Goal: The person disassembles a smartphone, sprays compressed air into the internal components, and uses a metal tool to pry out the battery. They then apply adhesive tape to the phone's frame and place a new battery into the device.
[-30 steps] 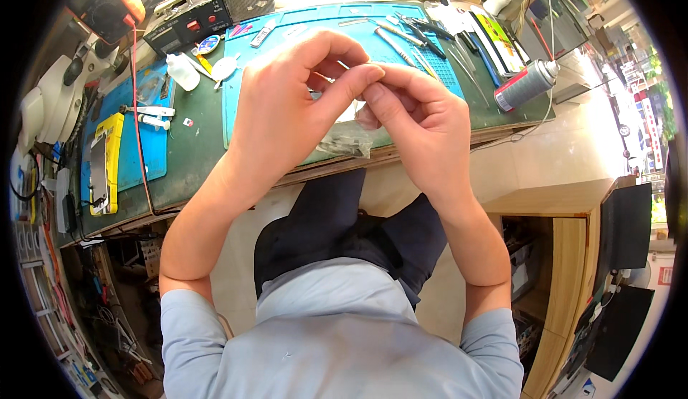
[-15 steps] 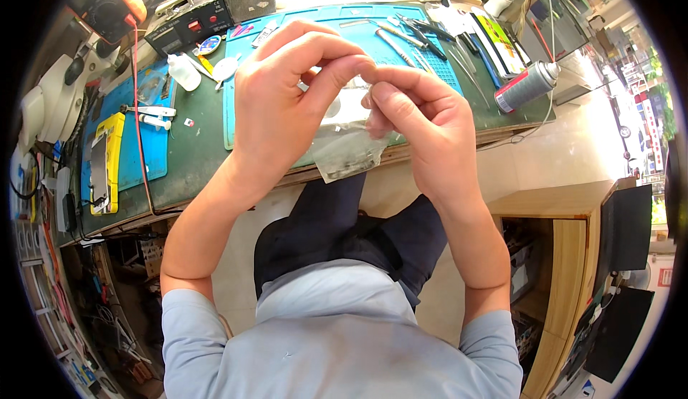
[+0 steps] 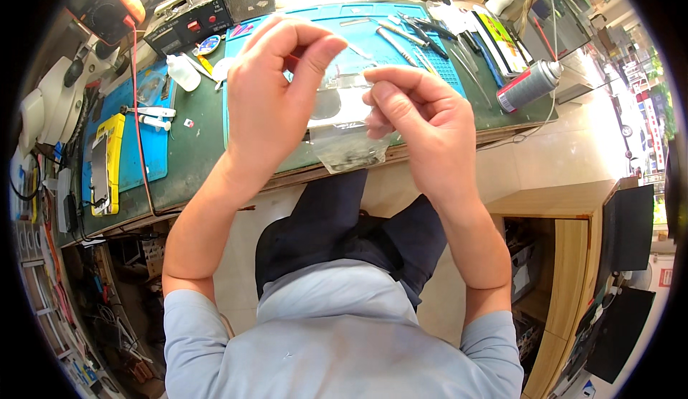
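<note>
Steady the bag (image 3: 350, 157) over the tabletop's (image 3: 201, 128) near edge with the right hand (image 3: 424, 123), fingers closed on its side; move the left hand (image 3: 276, 94) gently, its fingers narrow, any hold unclear.

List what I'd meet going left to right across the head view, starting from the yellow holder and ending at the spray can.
Yellow holder, white squeeze bottle, left hand, clear plastic film, right hand, spray can.
</note>
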The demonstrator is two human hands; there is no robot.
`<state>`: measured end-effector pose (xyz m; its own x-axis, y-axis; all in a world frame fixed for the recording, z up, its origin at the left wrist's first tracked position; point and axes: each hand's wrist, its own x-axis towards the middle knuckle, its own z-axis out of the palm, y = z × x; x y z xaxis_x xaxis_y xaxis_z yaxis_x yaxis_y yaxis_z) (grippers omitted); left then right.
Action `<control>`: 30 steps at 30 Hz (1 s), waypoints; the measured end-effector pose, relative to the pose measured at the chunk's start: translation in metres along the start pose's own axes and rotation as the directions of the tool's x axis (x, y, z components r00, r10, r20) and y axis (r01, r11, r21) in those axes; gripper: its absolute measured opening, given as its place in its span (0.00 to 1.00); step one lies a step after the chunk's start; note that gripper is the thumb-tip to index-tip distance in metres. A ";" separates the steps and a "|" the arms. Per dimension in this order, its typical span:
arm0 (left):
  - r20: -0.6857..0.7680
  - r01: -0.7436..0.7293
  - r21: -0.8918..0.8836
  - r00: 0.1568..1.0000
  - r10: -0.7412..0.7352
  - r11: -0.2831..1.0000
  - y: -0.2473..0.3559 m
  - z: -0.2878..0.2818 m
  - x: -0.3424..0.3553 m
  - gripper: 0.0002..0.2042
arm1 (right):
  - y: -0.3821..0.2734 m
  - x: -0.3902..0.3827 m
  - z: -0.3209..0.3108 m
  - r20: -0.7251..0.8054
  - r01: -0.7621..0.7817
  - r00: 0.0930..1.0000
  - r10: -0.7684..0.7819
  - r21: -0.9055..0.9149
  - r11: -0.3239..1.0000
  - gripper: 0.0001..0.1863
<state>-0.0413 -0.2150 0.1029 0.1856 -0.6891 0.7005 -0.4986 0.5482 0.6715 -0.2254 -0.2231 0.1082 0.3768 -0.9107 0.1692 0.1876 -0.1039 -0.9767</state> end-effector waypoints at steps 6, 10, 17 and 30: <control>-0.038 0.187 -0.060 0.981 -0.189 0.981 -0.013 -0.033 0.000 0.06 | -0.003 -0.001 -0.008 -0.053 0.025 0.998 -0.025 0.006 1.000 0.11; -0.040 0.300 -0.005 0.953 -0.300 0.954 -0.028 -0.062 -0.007 0.06 | -0.001 0.000 -0.013 -0.087 0.055 0.995 -0.054 0.017 0.998 0.11; -0.030 0.382 0.348 0.918 -0.396 0.856 -0.056 -0.126 -0.040 0.06 | -0.003 0.005 -0.020 -0.113 0.089 0.989 -0.091 -0.028 0.996 0.12; 0.295 0.276 -0.130 0.928 -0.229 0.952 -0.012 -0.069 -0.052 0.26 | -0.015 0.012 -0.001 -0.012 -0.006 1.000 0.007 0.108 0.994 0.13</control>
<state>0.0140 -0.1528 0.0746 0.0362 -0.9045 0.4249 -0.3137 0.3934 0.8642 -0.2243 -0.2330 0.1248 0.3676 -0.9160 0.1604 0.2820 -0.0546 -0.9579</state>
